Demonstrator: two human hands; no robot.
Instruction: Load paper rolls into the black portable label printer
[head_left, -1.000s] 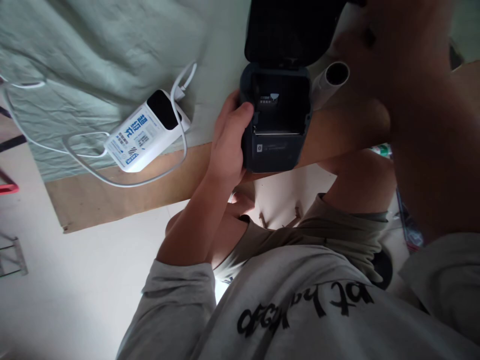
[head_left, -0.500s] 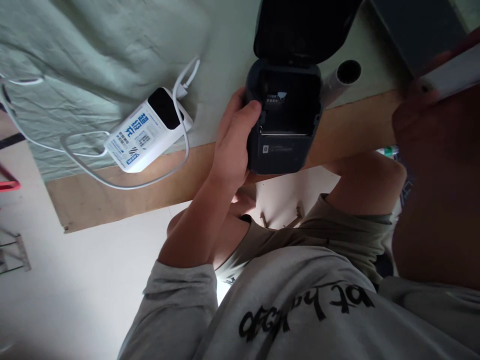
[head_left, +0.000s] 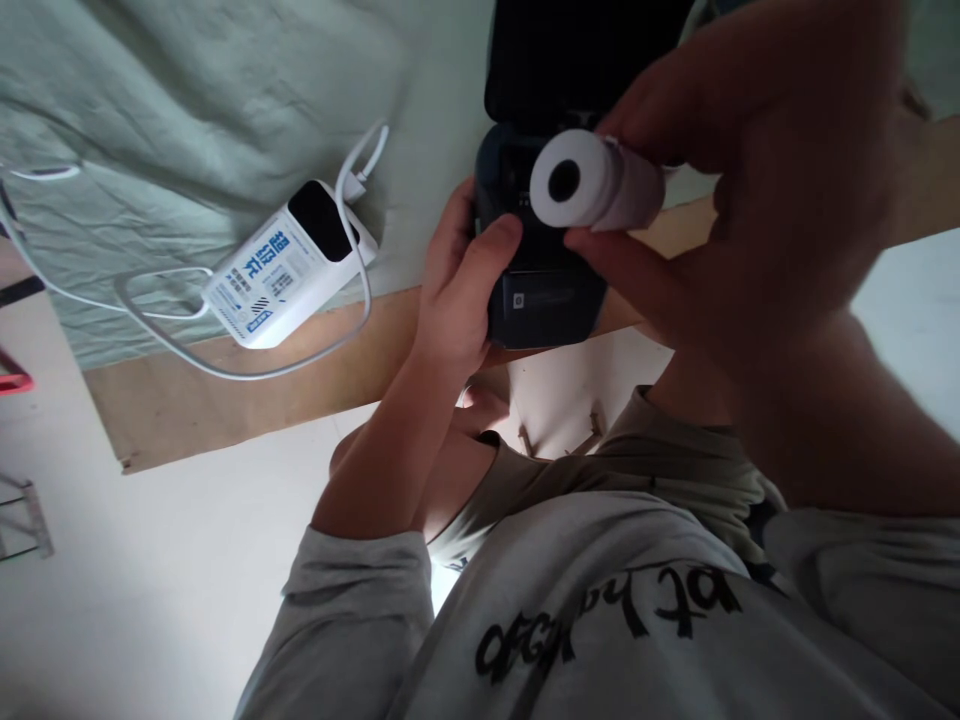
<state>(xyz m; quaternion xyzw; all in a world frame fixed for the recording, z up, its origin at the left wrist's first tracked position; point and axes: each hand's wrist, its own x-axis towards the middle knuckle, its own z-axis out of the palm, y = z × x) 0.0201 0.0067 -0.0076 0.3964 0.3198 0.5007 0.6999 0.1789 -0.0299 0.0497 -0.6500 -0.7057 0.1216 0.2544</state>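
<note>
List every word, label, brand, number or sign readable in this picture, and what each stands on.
"超级": large blue characters, white cabled device; the character after them is unclear.
Smaller print there: too small to read.
Dark device: small white square and faint print, too small.
Shirt: black lettering, upside down and creased, not reliably readable.
White roll: no text shows.

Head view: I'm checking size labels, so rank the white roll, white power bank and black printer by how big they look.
1. Black printer, with open lid cut off at the top.
2. White power bank.
3. White roll, in front of the printer; nearness may enlarge it.
</note>
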